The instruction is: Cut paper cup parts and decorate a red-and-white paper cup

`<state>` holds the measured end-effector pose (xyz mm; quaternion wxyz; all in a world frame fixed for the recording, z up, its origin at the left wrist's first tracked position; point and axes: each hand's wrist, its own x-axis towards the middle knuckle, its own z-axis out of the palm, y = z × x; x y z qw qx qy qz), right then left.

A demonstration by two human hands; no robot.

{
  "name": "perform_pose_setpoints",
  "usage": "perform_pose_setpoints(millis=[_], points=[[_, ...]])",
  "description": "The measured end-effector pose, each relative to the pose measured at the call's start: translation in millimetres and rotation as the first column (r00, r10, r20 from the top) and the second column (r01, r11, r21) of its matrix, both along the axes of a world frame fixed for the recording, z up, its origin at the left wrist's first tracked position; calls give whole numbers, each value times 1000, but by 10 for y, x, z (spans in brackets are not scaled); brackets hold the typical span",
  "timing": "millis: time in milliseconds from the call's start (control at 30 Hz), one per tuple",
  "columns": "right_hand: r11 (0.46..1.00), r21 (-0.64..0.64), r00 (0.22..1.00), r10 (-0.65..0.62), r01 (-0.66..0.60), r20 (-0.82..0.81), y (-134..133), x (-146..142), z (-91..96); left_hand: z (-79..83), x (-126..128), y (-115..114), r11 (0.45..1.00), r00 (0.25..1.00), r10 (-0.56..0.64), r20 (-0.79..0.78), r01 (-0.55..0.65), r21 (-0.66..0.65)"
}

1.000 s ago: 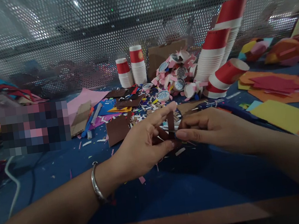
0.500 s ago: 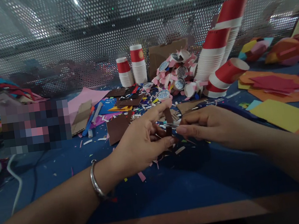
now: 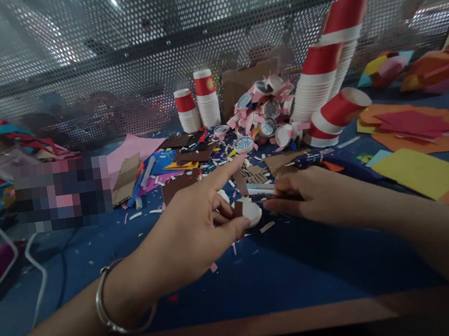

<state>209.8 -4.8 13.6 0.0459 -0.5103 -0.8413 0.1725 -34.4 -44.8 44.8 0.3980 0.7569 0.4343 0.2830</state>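
Bangle (image 3: pixel 99 305): on the left wrist.
Pink paper (image 3: pixel 133 148): flat on the blue table (image 3: pixel 304 273), past the left hand.
Left hand (image 3: pixel 191 230): thumb and bent fingers pinch a white piece (image 3: pixel 252 213).
White piece: between the hands, brown on its left side.
Right hand (image 3: pixel 314 194): wrapped on scissors (image 3: pixel 260 188), apart from the left.
Yellow paper (image 3: pixel 419 172): beyond the right arm.
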Motion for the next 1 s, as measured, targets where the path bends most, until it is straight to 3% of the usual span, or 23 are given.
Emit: perform_pose_setpoints(millis=[167, 433, 600, 667, 767, 900, 1000], points=[[997, 68, 992, -56, 48, 117, -43, -15, 9, 57, -14, -98, 999, 993, 9, -117, -13, -33], [988, 130, 976, -112, 88, 189, -138, -30, 14, -233, -70, -243, 978, 991, 83, -103, -100, -181], [971, 226, 960, -129, 72, 248, -196, -77, 28, -257, -42, -280, 974, 991, 90, -97, -108, -199], [965, 254, 953, -130, 59, 272, -223, -93, 33, -235, -37, -274, 981, 981, 108, -162, -132, -145], [961, 272, 943, -140, 56, 301, -261, -110, 45, -183, -56, -226, 983, 955, 182, -232, -179, 36], [967, 247, 928, -153, 69, 339, -297, -129, 69, -76, -92, -103, 947, 950, 254, -180, -207, 247], [972, 223, 926, -149, 72, 348, -312, -147, 88, 1, -89, -1, 931, 958, 269, -102, -231, 283]])
